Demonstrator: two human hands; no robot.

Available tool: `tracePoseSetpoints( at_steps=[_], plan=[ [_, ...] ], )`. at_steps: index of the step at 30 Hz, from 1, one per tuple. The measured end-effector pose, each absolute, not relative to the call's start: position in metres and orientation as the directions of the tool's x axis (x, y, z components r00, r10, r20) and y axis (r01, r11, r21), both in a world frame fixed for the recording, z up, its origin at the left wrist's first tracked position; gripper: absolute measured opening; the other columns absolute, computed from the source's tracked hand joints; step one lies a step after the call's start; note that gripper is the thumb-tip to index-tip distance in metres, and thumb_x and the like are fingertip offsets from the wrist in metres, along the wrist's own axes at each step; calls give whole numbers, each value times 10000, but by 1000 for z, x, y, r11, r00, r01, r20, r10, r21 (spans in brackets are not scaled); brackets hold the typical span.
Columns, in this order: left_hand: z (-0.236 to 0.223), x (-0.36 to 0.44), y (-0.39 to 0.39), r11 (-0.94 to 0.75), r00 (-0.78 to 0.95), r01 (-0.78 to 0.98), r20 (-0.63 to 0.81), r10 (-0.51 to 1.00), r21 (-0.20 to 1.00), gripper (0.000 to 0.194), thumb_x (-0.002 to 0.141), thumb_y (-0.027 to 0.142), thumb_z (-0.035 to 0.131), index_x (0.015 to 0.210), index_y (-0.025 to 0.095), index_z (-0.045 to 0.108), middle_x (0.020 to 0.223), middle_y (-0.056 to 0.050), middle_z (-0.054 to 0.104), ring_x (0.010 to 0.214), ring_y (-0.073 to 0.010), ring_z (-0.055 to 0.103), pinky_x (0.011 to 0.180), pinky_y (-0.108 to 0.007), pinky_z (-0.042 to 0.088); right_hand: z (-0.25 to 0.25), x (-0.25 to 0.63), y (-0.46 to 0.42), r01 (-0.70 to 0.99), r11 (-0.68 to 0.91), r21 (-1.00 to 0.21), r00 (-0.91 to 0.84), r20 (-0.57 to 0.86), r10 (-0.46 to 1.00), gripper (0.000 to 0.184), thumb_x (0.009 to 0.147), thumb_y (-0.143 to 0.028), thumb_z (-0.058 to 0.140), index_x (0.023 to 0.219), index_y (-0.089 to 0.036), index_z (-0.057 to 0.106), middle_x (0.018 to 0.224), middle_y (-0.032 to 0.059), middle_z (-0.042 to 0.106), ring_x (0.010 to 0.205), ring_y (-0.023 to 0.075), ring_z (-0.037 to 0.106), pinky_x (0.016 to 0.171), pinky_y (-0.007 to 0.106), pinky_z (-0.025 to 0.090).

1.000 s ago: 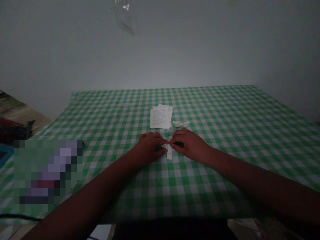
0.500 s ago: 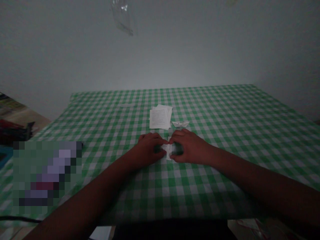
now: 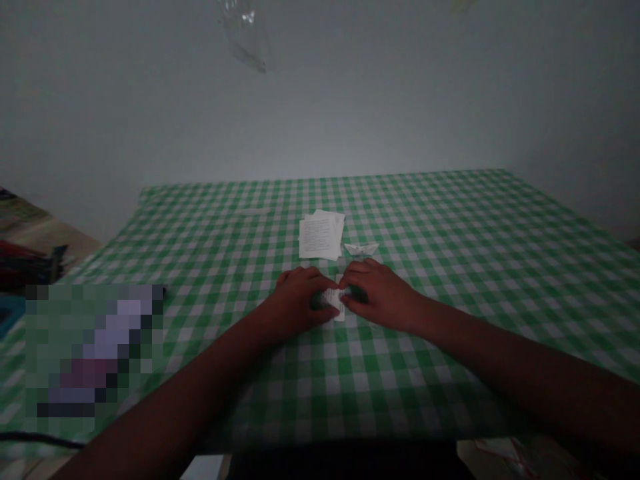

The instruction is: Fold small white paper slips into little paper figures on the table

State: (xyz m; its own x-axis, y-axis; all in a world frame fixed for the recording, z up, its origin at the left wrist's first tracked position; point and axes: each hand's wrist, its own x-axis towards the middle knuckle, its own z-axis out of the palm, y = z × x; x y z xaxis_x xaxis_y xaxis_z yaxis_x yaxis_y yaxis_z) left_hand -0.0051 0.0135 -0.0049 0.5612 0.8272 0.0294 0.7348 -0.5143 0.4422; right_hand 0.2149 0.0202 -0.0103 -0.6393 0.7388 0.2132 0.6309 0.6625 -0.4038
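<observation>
A small folded piece of printed paper point(image 3: 339, 309) lies on the checked cloth between my two hands. My left hand point(image 3: 301, 297) grips its left side, with thumb and forefinger on the paper. On the other side, my right hand point(image 3: 373, 290) pinches the paper with thumb and fingertips, close to the left fingertips. The fingers hide much of the paper and its folds. Just beyond my right hand sits a small folded paper boat point(image 3: 361, 249). Farther off, to the left of the boat, is a loose stack of printed paper sheets point(image 3: 319, 238).
A green and white checked tablecloth point(image 3: 210, 247) covers the table, which meets a pale wall point(image 3: 350, 100). At left lies a pixelated, blurred-out object point(image 3: 107, 340), with a black cable point(image 3: 40, 437) near the front edge. A clear plastic bag point(image 3: 247, 37) hangs on the wall.
My right thumb moved down along the folded paper, then back up toward the fingertips. My left hand has stayed nearly in place. The boat and the stack have not moved.
</observation>
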Motion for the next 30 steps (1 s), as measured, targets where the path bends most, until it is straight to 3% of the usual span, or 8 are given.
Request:
tracePoseSetpoints(
  at_steps=[6,11,13,18,23,30],
  plan=[
    [5,-7,13,-521,603,713,-30,797,470,603,682,490,801,1228,331,599,1173,-19,596,1130,-271,518,1006,-467,329,-5,215,16,656,649,-386,-640,172,749,367,743,-398,738,1038,-203,638,1035,67,633,995,273,530,869,412,422],
    [7,-8,13,-549,624,690,-2,782,472,491,761,467,740,1205,301,611,1143,-33,607,1114,-263,527,1012,-464,328,-1,216,11,653,663,-366,-655,168,737,436,722,-419,744,1075,-189,632,1076,89,627,997,287,526,857,438,437],
    [6,-7,13,-556,620,694,13,784,457,449,791,447,721,1200,294,618,1146,-39,608,1106,-261,526,1001,-464,329,0,218,12,616,683,-393,-671,191,716,412,749,-409,726,1082,-184,635,1067,91,632,996,276,538,864,435,442],
    [6,-3,13,-589,638,692,28,769,417,446,749,443,777,1148,286,652,1174,-31,614,1084,-257,532,958,-445,335,-4,222,17,571,660,-489,-625,263,735,124,836,-228,625,946,-177,652,922,60,645,905,196,585,840,339,464],
    [4,-4,12,-593,638,678,52,768,433,512,724,450,796,1173,268,631,1262,-44,596,1165,-263,523,993,-443,311,-10,214,14,675,614,-409,-556,265,788,162,773,-268,681,893,-181,615,871,51,624,871,210,577,803,351,458],
    [-4,-5,15,-592,637,679,51,769,434,527,710,476,790,1171,291,618,1273,-38,596,1187,-286,514,1015,-480,290,-13,214,31,756,487,-438,-422,242,873,152,746,-285,701,764,-203,574,802,26,623,789,191,583,696,308,428]
  ],
)
